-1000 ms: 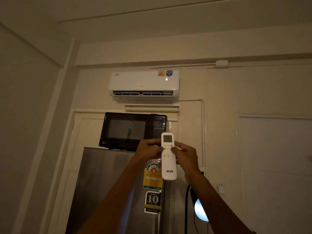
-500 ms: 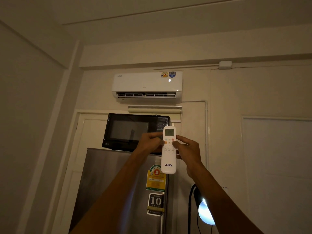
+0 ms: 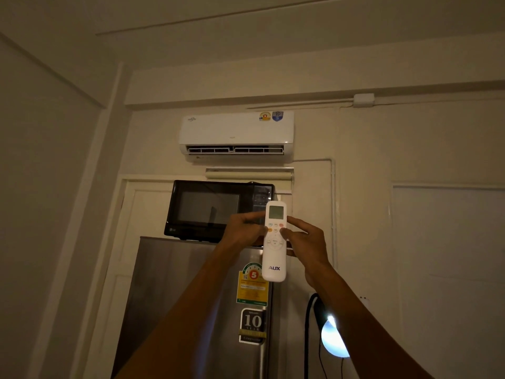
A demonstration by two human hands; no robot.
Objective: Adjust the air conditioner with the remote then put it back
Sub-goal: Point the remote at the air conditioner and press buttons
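White, slim plastic remote control [image 3: 274, 242], marked "AUX" near its lower end, stands upright in the air between your two raised hands, in front of the black microwave oven [image 3: 218, 210] and the top of the brushed-steel refrigerator [image 3: 196, 302] on which that oven sits. Your left hand [image 3: 241, 231] grips the remote's left edge, its fingers [image 3: 250, 217] curled behind the body and its thumb lying on the button area beside an orange key. Your right hand [image 3: 307, 242] closes on the right edge, its fingers [image 3: 296, 222] wrapped about the side and its thumb resting on the keys just below the small grey display, which faces you. Both hands are thus closed on the remote; neither is spread wide. White wall-mounted air conditioner [image 3: 236, 135] hangs high on the cream wall directly above the microwave, well apart from the remote, with its lower louvre slots visible and two round stickers at its upper right corner. A yellow-and-green energy label [image 3: 251, 285] and a black "10 year" sticker [image 3: 252, 325] sit on the refrigerator door, partly behind the remote's lower end. A glowing round lamp [image 3: 333, 337] with a black cable shows to the right of the refrigerator, below your right forearm.
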